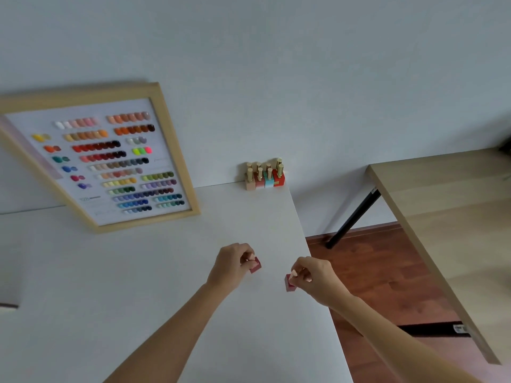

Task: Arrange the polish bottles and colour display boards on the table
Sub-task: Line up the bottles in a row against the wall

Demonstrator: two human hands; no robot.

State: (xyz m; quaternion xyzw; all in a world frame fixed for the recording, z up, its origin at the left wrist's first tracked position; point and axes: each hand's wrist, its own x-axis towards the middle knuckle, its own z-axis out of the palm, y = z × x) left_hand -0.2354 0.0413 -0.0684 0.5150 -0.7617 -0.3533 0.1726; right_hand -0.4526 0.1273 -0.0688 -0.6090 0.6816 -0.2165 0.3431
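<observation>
My left hand (233, 265) grips a dark pink polish bottle (255, 265) over the white table (138, 286). My right hand (315, 277) grips a second pink bottle (289, 283) near the table's right edge. Fingers hide both caps. Several gold-capped bottles (265, 176) stand in a tight cluster at the table's far right corner against the wall. A wood-framed colour display board (105, 158) with rows of nail swatches leans against the wall at the back left.
A light wooden table (448, 217) with a black leg (351, 219) stands to the right across a gap of brown wooden floor (373, 272). A dark object (8, 305) pokes in at the left edge. A pale wall runs behind.
</observation>
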